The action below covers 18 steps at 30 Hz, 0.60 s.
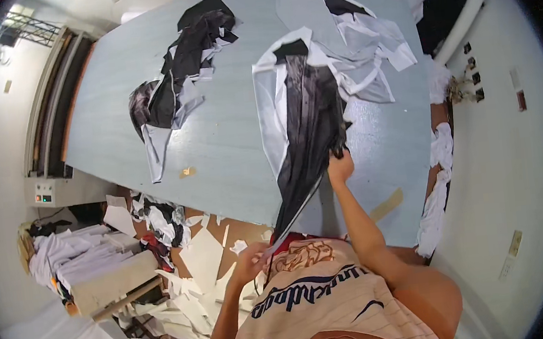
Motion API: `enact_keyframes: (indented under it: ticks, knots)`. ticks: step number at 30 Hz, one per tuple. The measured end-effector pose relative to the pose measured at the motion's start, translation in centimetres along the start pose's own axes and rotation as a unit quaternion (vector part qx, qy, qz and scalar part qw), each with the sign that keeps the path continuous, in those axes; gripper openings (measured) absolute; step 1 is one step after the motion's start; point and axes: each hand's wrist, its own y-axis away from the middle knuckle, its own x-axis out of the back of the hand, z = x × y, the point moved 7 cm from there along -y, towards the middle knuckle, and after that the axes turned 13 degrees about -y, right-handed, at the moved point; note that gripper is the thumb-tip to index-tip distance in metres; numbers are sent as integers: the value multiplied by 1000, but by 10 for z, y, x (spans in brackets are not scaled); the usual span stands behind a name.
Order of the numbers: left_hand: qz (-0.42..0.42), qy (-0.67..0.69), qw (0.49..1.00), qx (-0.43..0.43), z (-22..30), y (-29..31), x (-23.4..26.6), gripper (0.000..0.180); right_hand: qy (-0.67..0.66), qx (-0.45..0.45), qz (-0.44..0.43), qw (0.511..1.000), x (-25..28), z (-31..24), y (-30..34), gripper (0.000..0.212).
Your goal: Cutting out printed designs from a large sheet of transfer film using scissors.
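Note:
A long black-and-grey printed fabric piece [308, 113] with white margins runs from the middle of the table down over its near edge. My left hand [251, 261], in front of my waist, is closed on the fabric's narrow lower end, where a pale edge strip shows. My right hand [341, 166] is closed at the fabric's right edge, above the table. Dark, bunched material shows just beyond its fingers; whether a tool is among it I cannot tell. Between my hands the pale edge stretches straight and slanting.
On the pale blue table [232, 167] lie another black fabric piece [174, 74] at the left and white-and-grey fabric [364, 49] at the far right. Paper scraps [201, 258] cover the floor at left. A roller machine [62, 104] stands beyond the table's left side.

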Motion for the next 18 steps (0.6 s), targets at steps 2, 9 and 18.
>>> enact_keyframes:
  ticks: [2, 9, 18]
  knots:
    - [54, 123, 989, 56, -9, 20, 17, 13, -25, 14, -5, 1000, 45, -17, 11, 33]
    - [268, 222, 937, 22, 59, 17, 138, 13, -254, 185, -39, 949, 89, -234, -75, 29]
    - [515, 184, 830, -112, 115, -94, 457, 31, -238, 353, -43, 904, -82, -621, -154, 40]
